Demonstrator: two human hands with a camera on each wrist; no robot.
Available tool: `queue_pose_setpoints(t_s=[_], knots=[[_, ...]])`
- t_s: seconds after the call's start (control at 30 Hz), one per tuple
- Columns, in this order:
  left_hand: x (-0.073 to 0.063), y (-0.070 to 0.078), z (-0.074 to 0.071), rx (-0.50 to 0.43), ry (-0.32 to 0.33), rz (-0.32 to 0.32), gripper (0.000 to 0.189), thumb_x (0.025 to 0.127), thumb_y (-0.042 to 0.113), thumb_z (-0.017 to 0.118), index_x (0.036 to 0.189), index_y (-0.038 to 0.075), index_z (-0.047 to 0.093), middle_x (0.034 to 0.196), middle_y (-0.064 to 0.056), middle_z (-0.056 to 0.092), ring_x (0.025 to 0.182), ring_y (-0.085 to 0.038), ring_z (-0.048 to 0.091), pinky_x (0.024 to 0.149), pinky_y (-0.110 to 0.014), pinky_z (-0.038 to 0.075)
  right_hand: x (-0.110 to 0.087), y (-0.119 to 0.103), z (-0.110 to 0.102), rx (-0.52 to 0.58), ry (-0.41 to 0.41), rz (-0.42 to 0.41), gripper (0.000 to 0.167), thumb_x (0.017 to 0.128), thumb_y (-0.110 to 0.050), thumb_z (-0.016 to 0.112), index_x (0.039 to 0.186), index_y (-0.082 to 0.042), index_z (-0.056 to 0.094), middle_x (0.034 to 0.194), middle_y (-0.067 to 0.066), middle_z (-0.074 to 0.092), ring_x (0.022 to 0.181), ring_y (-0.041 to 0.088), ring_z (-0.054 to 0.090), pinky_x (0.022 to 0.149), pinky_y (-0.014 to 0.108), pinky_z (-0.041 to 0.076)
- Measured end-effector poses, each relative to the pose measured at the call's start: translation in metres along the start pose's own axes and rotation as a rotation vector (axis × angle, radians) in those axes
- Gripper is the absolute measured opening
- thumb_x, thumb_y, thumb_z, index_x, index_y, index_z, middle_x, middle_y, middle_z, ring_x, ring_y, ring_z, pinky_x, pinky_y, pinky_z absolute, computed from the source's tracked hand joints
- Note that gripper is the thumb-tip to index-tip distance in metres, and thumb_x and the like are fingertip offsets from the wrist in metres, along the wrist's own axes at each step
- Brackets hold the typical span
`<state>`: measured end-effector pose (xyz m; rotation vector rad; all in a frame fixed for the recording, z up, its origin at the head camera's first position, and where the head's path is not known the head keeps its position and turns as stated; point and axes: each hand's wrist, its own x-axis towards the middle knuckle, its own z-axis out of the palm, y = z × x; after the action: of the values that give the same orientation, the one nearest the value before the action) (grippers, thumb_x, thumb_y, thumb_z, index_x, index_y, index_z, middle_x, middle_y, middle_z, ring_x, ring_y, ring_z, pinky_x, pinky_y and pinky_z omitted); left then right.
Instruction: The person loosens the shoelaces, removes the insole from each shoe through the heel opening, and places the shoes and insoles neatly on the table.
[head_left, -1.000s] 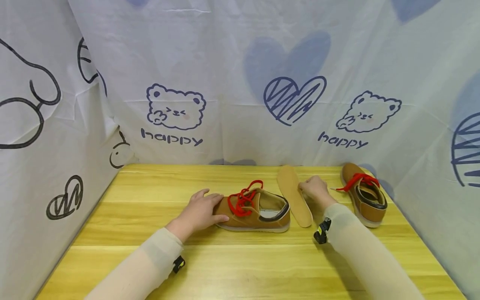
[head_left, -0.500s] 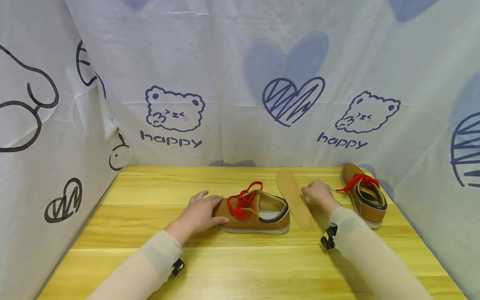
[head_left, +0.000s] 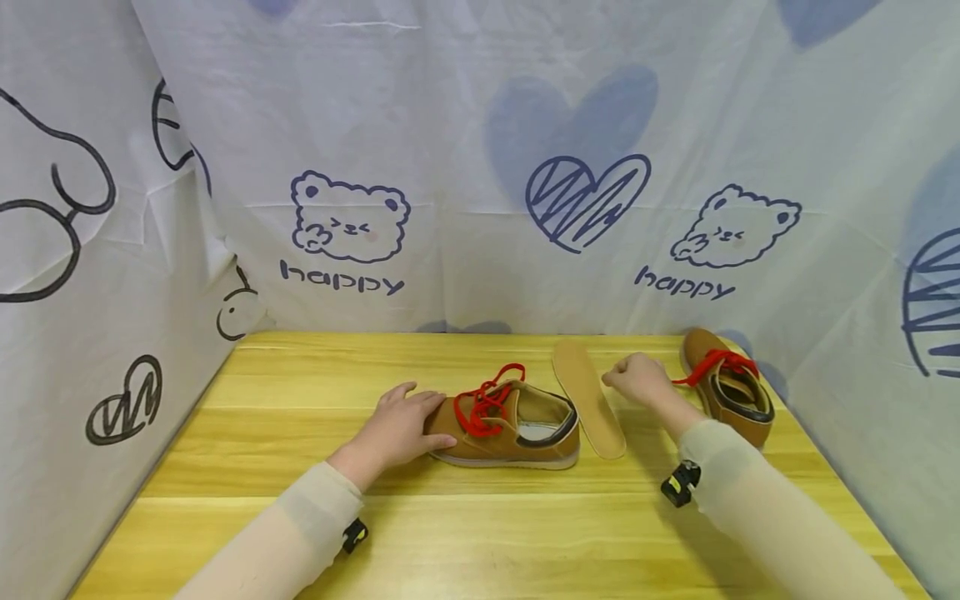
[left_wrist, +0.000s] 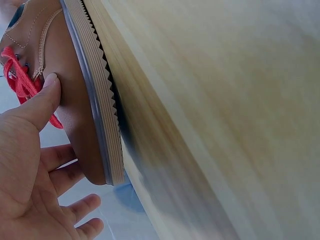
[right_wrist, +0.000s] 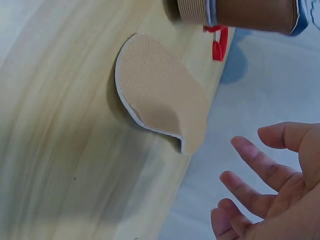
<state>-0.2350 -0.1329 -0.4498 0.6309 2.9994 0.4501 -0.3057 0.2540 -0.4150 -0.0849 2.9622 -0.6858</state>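
Observation:
A brown shoe [head_left: 551,446] with loose red laces lies in the middle of the table, toe to the left. My left hand [head_left: 405,423] holds its toe, the thumb [left_wrist: 47,97] on the near side and some fingers behind the toe. Right of the heel lies a tan insole [head_left: 588,400], flat side up; in the right wrist view it looks curved. Just to the right of the insole is my right hand [head_left: 637,379], clear of it, with loosely bent fingers [right_wrist: 257,162] and nothing in them.
A second brown shoe [head_left: 738,421] with red laces stands at the right rear of the table [head_left: 465,542]. White printed cloth [head_left: 465,125] hangs behind and on both sides.
My right hand has let go of the insole's right edge and drawn back to the right. The insole's far end sits slightly lower. My left hand stays on the shoe's toe.

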Motion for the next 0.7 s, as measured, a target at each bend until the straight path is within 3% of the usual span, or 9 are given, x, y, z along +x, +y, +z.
queue_pose_setpoints(t_s=[0.13, 0.23, 0.3, 0.37, 0.43, 0.5, 0.7], knots=[[0.001, -0.001, 0.0, 0.005, 0.0, -0.001, 0.08, 0.086, 0.059, 0.07, 0.146, 0.009, 0.053, 0.147, -0.011, 0.052, 0.142, -0.044, 0.033, 0.117, -0.058, 0.022, -0.009, -0.011, -0.006, -0.019, 0.01, -0.072, 0.043, 0.092, -0.024, 0.062, 0.054, -0.017, 0.044, 0.05, -0.005, 0.036, 0.06, 0.022, 0.042, 0.075, 0.041, 0.036], [0.001, -0.002, 0.001, 0.011, 0.003, -0.002, 0.08, 0.086, 0.06, 0.069, 0.147, 0.01, 0.052, 0.148, -0.011, 0.052, 0.142, -0.044, 0.033, 0.117, -0.058, 0.022, -0.015, -0.018, -0.009, -0.014, 0.016, -0.103, 0.042, 0.093, -0.021, 0.063, 0.055, -0.015, 0.046, 0.053, -0.001, 0.046, 0.075, 0.03, 0.053, 0.092, 0.05, 0.037], [0.001, -0.002, 0.001, 0.015, 0.006, 0.0, 0.08, 0.086, 0.06, 0.069, 0.147, 0.01, 0.052, 0.147, -0.011, 0.053, 0.142, -0.044, 0.033, 0.117, -0.058, 0.022, -0.019, -0.023, -0.01, -0.007, 0.015, -0.118, 0.039, 0.093, -0.021, 0.063, 0.057, -0.013, 0.051, 0.065, 0.007, 0.063, 0.092, 0.038, 0.056, 0.1, 0.055, 0.035], [0.002, -0.003, 0.002, 0.014, 0.008, 0.002, 0.08, 0.086, 0.06, 0.069, 0.146, 0.01, 0.053, 0.147, -0.011, 0.053, 0.142, -0.044, 0.033, 0.117, -0.059, 0.022, -0.021, -0.027, -0.011, -0.01, 0.018, -0.128, 0.033, 0.093, -0.02, 0.063, 0.062, -0.01, 0.06, 0.089, 0.016, 0.073, 0.108, 0.044, 0.053, 0.105, 0.058, 0.033], [0.002, -0.003, 0.002, 0.012, 0.009, 0.003, 0.08, 0.086, 0.06, 0.069, 0.146, 0.01, 0.053, 0.147, -0.011, 0.053, 0.142, -0.044, 0.033, 0.117, -0.059, 0.022, -0.024, -0.031, -0.011, -0.016, 0.021, -0.142, 0.028, 0.093, -0.021, 0.064, 0.069, -0.008, 0.067, 0.113, 0.022, 0.071, 0.115, 0.049, 0.051, 0.105, 0.058, 0.034], [0.002, -0.003, 0.003, 0.012, 0.009, 0.002, 0.08, 0.086, 0.06, 0.069, 0.146, 0.01, 0.053, 0.147, -0.011, 0.052, 0.142, -0.044, 0.034, 0.117, -0.059, 0.022, -0.026, -0.035, -0.011, -0.028, 0.026, -0.148, 0.025, 0.093, -0.022, 0.064, 0.076, -0.006, 0.072, 0.124, 0.025, 0.066, 0.117, 0.05, 0.049, 0.104, 0.058, 0.036], [0.002, -0.002, 0.003, 0.004, 0.007, 0.001, 0.08, 0.086, 0.059, 0.069, 0.147, 0.01, 0.052, 0.148, -0.011, 0.052, 0.142, -0.045, 0.033, 0.117, -0.059, 0.021, -0.035, -0.045, -0.008, -0.039, 0.042, -0.147, 0.025, 0.094, -0.023, 0.066, 0.09, -0.003, 0.079, 0.131, 0.025, 0.061, 0.123, 0.049, 0.044, 0.104, 0.059, 0.038]])
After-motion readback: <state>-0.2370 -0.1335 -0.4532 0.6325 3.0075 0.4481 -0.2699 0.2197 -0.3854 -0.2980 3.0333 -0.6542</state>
